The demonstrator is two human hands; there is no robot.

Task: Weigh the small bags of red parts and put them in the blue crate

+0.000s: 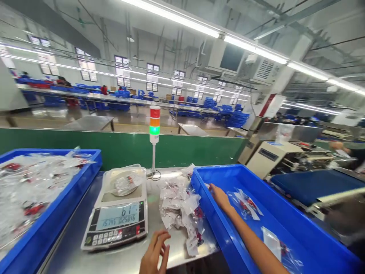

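My left hand (155, 251) is over the front of the metal table, fingers apart and slightly bent, holding nothing. It is between the digital scale (116, 217) and a pile of clear plastic bags (178, 205) with small red and dark parts inside. A similar bag (129, 182) lies on the scale's pan. My right hand (221, 197) reaches into the right blue bin (228, 228), close to its left wall. Its fingers are closed on what looks like a small plastic bag, mostly hidden by them. Two bags or more lie on this bin's floor.
On the left, another blue bin (68, 199) is heaped with filled bags. A signal light (154, 125) glowing green stands behind the scale, before a green partition (125, 148). At right is a machine with a blue conveyor belt (316, 186); another person's hand (338, 145) is beyond it.
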